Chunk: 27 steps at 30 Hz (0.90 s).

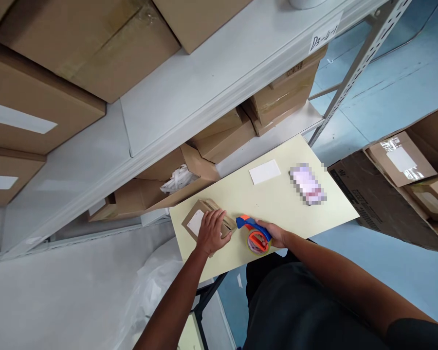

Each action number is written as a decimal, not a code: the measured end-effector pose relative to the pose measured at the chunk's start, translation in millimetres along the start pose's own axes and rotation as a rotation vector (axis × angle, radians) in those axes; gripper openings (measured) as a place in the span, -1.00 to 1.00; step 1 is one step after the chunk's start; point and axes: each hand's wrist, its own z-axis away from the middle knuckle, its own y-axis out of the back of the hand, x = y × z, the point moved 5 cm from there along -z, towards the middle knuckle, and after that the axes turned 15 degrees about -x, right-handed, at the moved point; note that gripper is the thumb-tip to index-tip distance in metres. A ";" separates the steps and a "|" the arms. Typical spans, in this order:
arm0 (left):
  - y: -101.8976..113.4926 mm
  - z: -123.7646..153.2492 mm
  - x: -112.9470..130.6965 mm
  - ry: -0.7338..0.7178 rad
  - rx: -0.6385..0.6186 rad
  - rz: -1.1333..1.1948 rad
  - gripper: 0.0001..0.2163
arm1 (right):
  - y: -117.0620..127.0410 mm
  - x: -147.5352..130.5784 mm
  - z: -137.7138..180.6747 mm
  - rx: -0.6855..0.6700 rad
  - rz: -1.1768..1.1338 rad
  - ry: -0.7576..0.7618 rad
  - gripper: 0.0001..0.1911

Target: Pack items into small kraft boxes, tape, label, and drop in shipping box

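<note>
A small brown cardboard box [196, 219] with a white label lies on the pale yellow table [277, 204]. My left hand [211, 232] rests flat on top of it, fingers spread. My right hand [273, 232] is closed round the handle of a tape dispenser [255, 234], blue and orange, with its head against the box's right end.
A white card [264, 171] and a blurred-out item [308, 185] lie further along the table. Grey metal shelving [190, 92] with several cardboard boxes stands right behind it. A large open carton [397, 184] with smaller boxes sits on the blue floor at right.
</note>
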 end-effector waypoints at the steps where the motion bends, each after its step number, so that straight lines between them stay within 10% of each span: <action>1: 2.4 -5.8 -1.4 0.030 0.011 0.012 -0.36 | -1.6 3.6 0.3 0.005 -0.008 -0.012 -0.55; 7: 5.4 -18.2 -6.3 0.120 0.042 0.027 -0.44 | -0.9 24.6 17.9 -0.011 -0.086 -0.034 -0.55; 15: 14.2 -43.1 -20.4 0.088 -0.081 -0.012 -0.78 | 9.9 -13.8 12.1 0.017 -0.018 0.034 -0.55; 21: 23.7 -72.7 -44.8 0.443 -0.074 0.007 -0.76 | -10.3 -59.9 -6.8 0.020 0.005 0.153 -0.59; 27: 21.9 -72.8 -47.8 0.567 -0.099 0.032 -0.73 | -7.3 -11.5 -2.0 0.042 -0.059 0.118 -0.58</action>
